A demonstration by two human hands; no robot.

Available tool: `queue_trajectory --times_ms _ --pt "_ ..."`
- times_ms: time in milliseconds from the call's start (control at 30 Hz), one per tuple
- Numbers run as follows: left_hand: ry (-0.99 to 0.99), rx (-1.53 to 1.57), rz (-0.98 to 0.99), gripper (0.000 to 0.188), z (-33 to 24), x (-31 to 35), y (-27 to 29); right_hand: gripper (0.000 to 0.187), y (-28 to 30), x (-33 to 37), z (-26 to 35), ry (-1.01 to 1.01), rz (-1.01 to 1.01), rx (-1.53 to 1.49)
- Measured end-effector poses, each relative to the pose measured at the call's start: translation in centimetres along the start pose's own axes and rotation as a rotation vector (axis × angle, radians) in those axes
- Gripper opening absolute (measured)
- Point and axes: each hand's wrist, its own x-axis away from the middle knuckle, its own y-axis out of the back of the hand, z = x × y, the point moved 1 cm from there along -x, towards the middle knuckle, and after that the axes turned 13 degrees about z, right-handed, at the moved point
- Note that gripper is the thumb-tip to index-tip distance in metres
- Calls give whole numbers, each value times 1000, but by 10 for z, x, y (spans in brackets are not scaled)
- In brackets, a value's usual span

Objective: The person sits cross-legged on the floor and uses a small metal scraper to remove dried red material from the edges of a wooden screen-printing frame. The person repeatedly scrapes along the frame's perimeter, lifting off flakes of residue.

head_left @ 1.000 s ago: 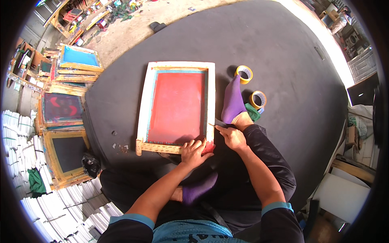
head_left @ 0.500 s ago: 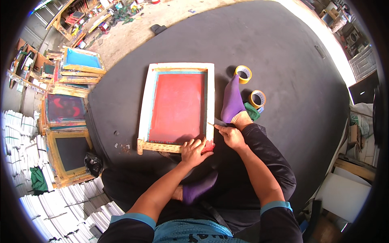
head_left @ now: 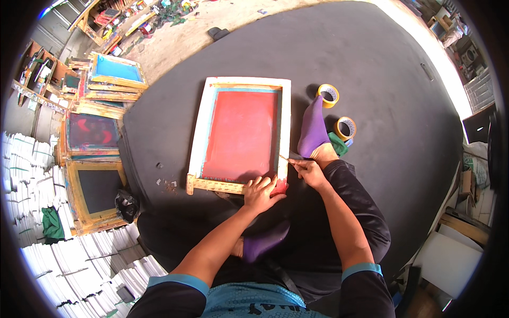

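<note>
Surface: frame with red mesh lies left of centre. Left hand laid over frame's near right corner, thumb spread. Right hand closed round slim tool, tip at frame's right side. Two tape rolls between purple sock and surface's right edge; green cloth beside nearer roll. Frame stack beyond left edge.

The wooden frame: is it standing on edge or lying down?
Lying down: in the head view, the red panel inside the wooden frame faces upward.

Two hands, one red screen, two tape rolls, two socks show.
</note>
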Motion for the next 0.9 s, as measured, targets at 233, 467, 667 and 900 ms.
queue_trajectory --times_ms 233,467,667,900 --pt "22 -3 5 76 1 3 0 37 2 14 35 -175 133 -402" --pt "-63 -12 -53 74 7 11 -8 34 -6 29 21 -27 -95 138" --pt "-71 -54 -31 80 -4 24 5 29 -20 66 43 -97 -176 459" --pt "-12 -65 72 76 -16 22 2 27 -31 89 46 -86 -193 635"
